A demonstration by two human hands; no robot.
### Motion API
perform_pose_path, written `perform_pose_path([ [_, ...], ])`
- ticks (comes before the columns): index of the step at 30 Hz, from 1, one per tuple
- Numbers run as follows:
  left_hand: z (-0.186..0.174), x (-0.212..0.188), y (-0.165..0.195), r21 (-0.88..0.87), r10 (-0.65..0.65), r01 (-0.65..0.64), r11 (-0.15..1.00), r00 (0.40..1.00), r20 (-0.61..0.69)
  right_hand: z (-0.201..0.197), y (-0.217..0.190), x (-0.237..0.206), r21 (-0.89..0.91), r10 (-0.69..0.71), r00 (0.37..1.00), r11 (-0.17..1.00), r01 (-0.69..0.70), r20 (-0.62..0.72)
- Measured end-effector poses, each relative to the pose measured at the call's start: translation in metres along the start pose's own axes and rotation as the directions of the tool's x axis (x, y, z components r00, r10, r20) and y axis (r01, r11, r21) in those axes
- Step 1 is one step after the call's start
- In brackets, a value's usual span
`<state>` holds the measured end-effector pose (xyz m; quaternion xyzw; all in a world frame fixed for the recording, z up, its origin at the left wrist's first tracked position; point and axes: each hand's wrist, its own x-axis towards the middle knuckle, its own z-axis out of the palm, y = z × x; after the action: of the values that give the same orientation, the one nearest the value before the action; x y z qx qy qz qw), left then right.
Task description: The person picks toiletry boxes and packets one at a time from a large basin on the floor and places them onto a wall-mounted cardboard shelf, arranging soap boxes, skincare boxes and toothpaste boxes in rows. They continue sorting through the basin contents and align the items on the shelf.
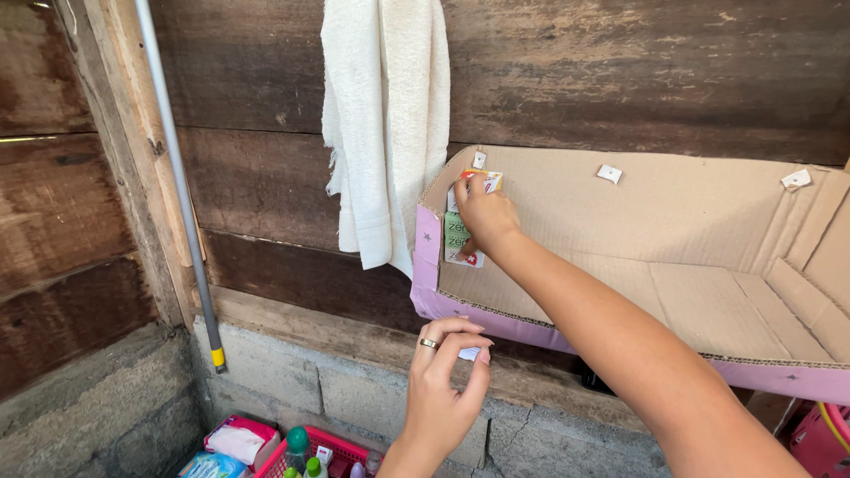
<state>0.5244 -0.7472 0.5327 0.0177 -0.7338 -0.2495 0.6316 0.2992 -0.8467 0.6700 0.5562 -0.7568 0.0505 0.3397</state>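
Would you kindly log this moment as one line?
right hand: on small stacked packets in pink-edged cardboard tray | left hand: pinching small white piece

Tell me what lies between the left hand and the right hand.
In the head view, the pink front edge of the cardboard box runs between the left hand and the right hand.

The cardboard tray (691, 265) is matt brown corrugated paperboard with a pink printed outer face. The small packets (460, 235) look like glossy printed card. The white towel (385, 124) is rough terry cloth. The wall planks (620, 71) are dark, weathered wood; the pole (177, 177) is smooth grey metal.
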Motion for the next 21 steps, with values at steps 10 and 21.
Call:
perform_pose_path([
  [10, 0.002, -0.008, 0.001, -0.003, -0.045, 0.045, 0.999, 0.999, 0.003, -0.005, -0.001, -0.008, -0.015, -0.038, 0.999, 0.999, 0.038, 0.015],
  [21, -0.004, -0.013, 0.015, -0.009, -0.024, 0.024, 1.0, 1.0, 0.0, -0.007, 0.021, -0.015, 0.281, -0.003, 0.987, 0.958, 0.049, -0.162],
])
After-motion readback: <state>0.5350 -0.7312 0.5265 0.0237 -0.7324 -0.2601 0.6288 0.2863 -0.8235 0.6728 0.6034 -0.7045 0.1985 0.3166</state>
